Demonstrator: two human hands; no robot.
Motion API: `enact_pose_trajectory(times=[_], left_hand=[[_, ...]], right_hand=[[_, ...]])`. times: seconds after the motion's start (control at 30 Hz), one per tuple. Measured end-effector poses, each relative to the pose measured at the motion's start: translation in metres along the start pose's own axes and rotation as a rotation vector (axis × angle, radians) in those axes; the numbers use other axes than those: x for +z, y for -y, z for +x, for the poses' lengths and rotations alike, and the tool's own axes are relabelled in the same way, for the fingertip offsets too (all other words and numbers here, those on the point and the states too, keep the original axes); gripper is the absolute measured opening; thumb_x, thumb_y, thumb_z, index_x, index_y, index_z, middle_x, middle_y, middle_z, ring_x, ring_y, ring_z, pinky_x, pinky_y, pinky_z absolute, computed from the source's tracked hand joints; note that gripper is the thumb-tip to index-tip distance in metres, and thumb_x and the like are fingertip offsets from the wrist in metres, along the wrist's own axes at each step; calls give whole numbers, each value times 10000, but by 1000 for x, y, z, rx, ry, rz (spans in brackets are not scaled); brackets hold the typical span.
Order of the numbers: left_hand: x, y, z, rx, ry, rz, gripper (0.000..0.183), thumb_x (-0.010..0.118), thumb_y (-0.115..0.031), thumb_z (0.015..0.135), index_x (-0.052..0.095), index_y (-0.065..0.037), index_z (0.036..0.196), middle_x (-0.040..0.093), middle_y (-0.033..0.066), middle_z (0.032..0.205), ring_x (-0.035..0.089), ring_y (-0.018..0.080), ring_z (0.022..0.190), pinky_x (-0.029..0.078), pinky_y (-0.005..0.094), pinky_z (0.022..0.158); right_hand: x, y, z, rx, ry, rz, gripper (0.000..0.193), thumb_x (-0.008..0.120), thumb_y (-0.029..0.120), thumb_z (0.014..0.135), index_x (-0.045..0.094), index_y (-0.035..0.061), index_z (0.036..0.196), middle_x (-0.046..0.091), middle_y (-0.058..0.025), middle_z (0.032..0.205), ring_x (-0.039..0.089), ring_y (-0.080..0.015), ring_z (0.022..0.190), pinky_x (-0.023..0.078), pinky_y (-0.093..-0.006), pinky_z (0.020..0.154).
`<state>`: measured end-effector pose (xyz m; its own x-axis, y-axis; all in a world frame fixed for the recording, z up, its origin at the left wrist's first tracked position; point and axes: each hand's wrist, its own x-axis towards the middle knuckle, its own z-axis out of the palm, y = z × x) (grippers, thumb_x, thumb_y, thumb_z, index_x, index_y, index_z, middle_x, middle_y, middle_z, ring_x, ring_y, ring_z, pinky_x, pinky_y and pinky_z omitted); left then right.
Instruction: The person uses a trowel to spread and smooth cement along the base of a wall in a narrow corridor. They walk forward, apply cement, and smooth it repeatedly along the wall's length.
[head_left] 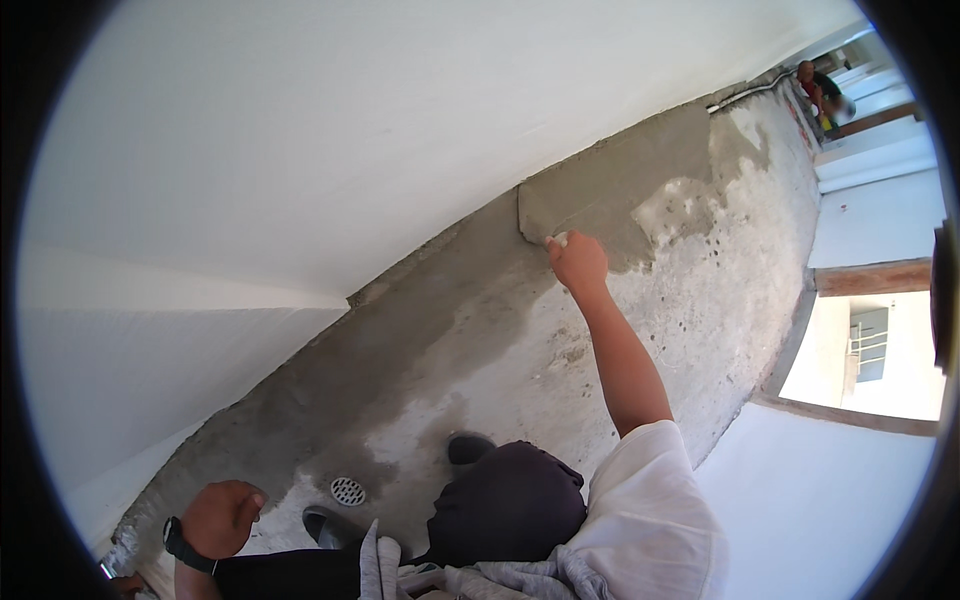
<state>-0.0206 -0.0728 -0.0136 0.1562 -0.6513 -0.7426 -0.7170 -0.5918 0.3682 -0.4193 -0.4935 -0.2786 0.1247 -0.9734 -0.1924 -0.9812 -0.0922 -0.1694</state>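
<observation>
My right hand point(578, 262) reaches out ahead, fingers closed round the pale handle of a trowel point(556, 240). Its blade lies low on a band of wet grey mortar point(615, 180) at the foot of the white wall; I cannot make out the blade's full outline against the mortar. A dark curved edge shows in the mortar just left of the handle. At the lower left, my left hand point(222, 518) is loosely closed near my knee, with a dark watch on its wrist. Nothing shows between its fingers.
A round white floor drain point(348, 491) sits near my dark shoes point(328, 526). The white wall point(300, 150) runs along the left, with rough, pale concrete floor point(720, 270) on the right. A hose or pipe point(750, 95) lies farther off, near another person point(822, 95). A bright doorway opens at right.
</observation>
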Motion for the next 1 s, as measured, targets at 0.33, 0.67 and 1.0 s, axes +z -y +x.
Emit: enact_pose_trajectory(times=[0.33,0.67,1.0], left_hand=[[-2,18,-15,45,-6,-18,199,624,-156,961,715,12,905,678,223,822,664,449,822,513,492,722],[-3,13,-15,118,-51,38,194,602,-138,967,730,4,933,695,181,795,695,385,763,530,450,705],[-2,8,-20,148,-67,53,183,607,-153,967,680,-2,896,655,199,819,644,438,809,492,493,708]], right_hand=[[27,54,-68,-76,54,17,446,652,442,964,687,2,1022,717,-216,987,712,-401,949,568,-495,821],[40,92,-153,-368,212,134,433,655,439,955,666,9,1006,702,-224,976,698,-418,909,562,-513,789],[0,-37,-23,149,-168,-33,462,672,473,930,707,13,936,732,-245,905,716,-441,880,566,-538,771]])
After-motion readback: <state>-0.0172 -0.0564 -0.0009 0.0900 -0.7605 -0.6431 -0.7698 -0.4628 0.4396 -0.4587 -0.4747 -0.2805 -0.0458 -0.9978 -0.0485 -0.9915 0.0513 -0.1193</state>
